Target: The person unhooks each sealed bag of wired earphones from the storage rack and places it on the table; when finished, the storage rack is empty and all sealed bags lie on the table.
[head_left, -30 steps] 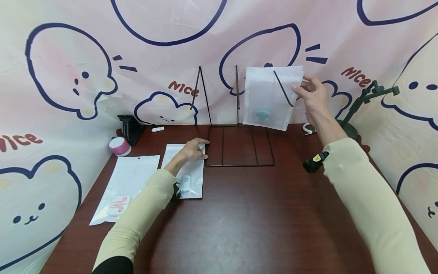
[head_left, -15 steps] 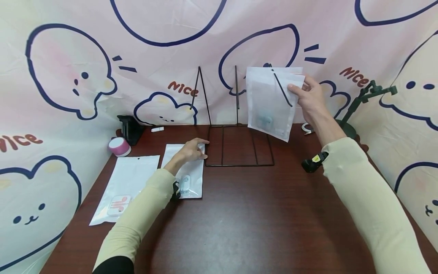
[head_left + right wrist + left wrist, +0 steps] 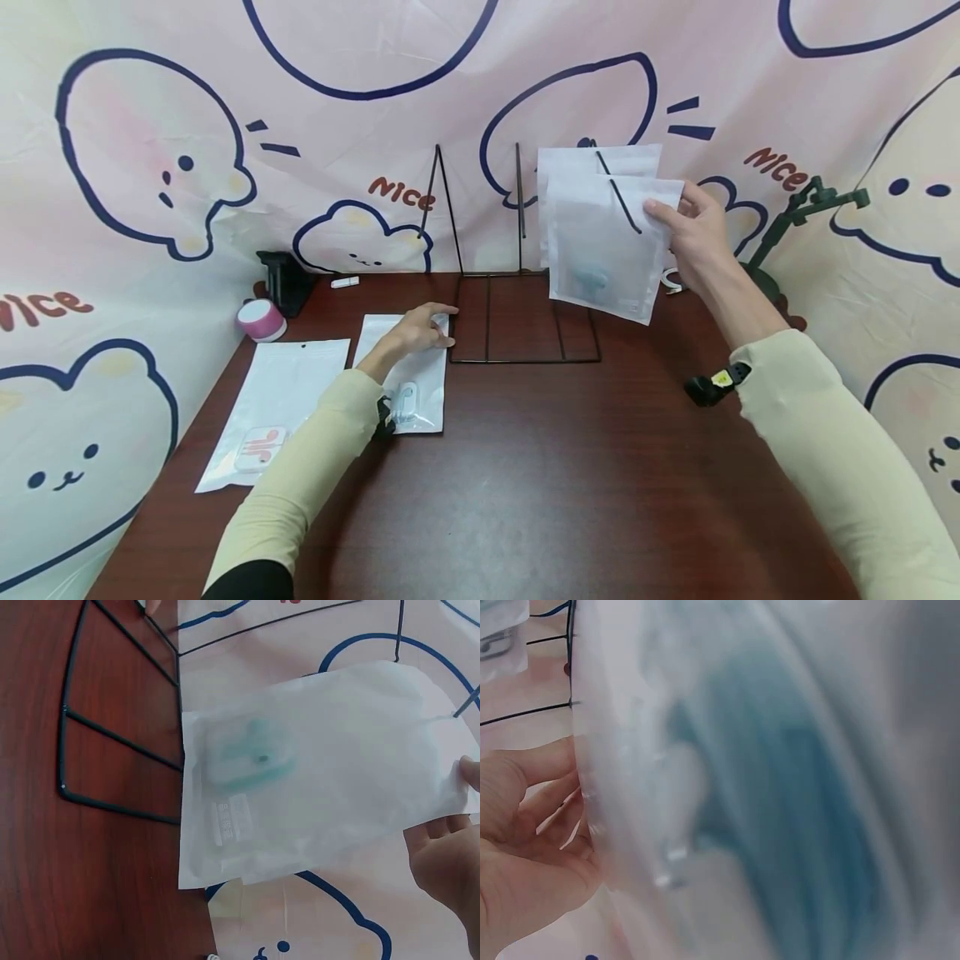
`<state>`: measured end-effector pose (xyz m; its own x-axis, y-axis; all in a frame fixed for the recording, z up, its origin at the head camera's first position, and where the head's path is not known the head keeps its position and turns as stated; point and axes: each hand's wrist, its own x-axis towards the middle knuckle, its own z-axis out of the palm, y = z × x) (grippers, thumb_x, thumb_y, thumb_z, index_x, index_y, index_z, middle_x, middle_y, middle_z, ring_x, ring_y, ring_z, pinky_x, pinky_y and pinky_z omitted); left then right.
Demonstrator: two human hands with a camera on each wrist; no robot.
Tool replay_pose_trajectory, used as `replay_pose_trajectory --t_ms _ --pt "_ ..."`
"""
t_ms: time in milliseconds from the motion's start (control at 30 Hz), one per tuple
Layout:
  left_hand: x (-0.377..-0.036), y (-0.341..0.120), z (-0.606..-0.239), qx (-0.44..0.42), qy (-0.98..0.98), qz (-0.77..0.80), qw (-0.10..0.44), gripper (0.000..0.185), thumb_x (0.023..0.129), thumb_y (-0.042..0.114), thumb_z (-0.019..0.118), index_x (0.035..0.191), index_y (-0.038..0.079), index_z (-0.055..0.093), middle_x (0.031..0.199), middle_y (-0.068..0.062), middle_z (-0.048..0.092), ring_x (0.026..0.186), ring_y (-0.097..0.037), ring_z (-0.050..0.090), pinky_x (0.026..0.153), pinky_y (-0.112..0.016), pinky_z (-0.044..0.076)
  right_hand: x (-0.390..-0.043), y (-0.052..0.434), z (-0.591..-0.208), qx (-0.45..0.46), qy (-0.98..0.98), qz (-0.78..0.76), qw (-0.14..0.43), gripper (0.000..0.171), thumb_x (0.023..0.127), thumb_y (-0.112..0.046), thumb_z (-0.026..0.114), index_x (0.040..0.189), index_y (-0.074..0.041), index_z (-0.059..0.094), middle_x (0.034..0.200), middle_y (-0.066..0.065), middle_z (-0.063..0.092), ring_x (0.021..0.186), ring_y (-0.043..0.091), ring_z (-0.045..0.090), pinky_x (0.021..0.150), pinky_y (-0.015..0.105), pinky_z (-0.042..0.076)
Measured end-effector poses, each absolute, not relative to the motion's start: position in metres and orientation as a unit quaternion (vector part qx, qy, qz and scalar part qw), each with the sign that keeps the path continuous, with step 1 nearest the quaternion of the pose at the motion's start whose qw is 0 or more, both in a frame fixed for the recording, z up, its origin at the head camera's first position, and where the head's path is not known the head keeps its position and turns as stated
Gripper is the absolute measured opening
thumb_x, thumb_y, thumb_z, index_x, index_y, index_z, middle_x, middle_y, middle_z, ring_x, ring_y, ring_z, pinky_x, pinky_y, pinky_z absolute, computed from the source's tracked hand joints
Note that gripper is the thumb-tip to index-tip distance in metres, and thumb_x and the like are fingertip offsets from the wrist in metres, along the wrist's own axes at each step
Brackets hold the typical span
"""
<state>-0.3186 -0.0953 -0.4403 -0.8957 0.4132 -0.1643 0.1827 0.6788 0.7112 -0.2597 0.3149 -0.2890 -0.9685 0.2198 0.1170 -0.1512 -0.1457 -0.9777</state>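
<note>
The right hand (image 3: 693, 229) is closed in a pinch on the right edge of the front pouch (image 3: 604, 250), close to the top corner, so this white pouch with a blurred teal thing inside is just to the left of that hand. The right prong (image 3: 627, 208) of the wire rack (image 3: 525, 362) crosses before the face of the pouch, and a rear pouch (image 3: 637, 158) shows behind it, on the far side. The left hand (image 3: 416, 329) is well apart from the front pouch, to its left and lower; its forefinger and thumb are spread at the left edge of the rack, not curled round any pouch. Under this hand, on the table (image 3: 525, 500), lies a narrow pouch (image 3: 427, 400), and farther left a larger pouch (image 3: 300, 375). At the far right stands a green stand (image 3: 763, 242), with a white cable (image 3: 672, 282) beside it.
</note>
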Motion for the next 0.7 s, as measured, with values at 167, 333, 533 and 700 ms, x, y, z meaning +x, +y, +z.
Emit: replay_pose_trajectory --t_ms 167,333,533,700 --pt "-0.318 -0.097 -0.440 0.157 0.898 0.373 0.171 0.066 0.093 0.008 0.075 0.154 0.010 0.050 0.150 -0.016 0.046 0.095 -0.024 0.057 0.082 -0.035 0.047 -0.247 0.317 -0.291 -0.018 -0.648 0.753 0.112 0.051 0.088 -0.018 0.085 0.135 -0.016 0.064 0.129 0.004 0.062 0.109 0.020 0.064 0.076 0.027 0.059" --pt "-0.318 -0.097 -0.440 0.151 0.897 0.376 0.175 0.066 0.094 0.009 0.075 0.154 0.012 0.050 0.154 -0.014 0.043 0.103 -0.027 0.056 0.086 -0.038 0.047 -0.234 0.318 -0.292 -0.005 -0.646 0.756 0.108 0.051 0.089 -0.018 0.084 0.136 -0.016 0.063 0.129 0.004 0.063 0.108 0.020 0.064 0.078 0.028 0.059" --pt "-0.319 -0.098 -0.441 0.150 0.898 0.374 0.176 0.066 0.094 0.009 0.075 0.154 0.012 0.050 0.154 -0.014 0.043 0.105 -0.028 0.056 0.087 -0.039 0.047 -0.220 0.320 -0.293 -0.011 -0.649 0.754 0.100 0.051 0.088 -0.021 0.085 0.134 -0.017 0.064 0.132 0.003 0.061 0.111 0.021 0.062 0.079 0.028 0.059" --pt "-0.320 -0.098 -0.441 0.154 0.897 0.375 0.174 0.066 0.093 0.009 0.075 0.154 0.011 0.050 0.153 -0.014 0.044 0.102 -0.026 0.057 0.087 -0.038 0.046 -0.207 0.322 -0.295 -0.010 -0.652 0.751 0.102 0.048 0.090 -0.019 0.083 0.134 -0.017 0.065 0.130 0.002 0.061 0.111 0.020 0.060 0.081 0.027 0.056"
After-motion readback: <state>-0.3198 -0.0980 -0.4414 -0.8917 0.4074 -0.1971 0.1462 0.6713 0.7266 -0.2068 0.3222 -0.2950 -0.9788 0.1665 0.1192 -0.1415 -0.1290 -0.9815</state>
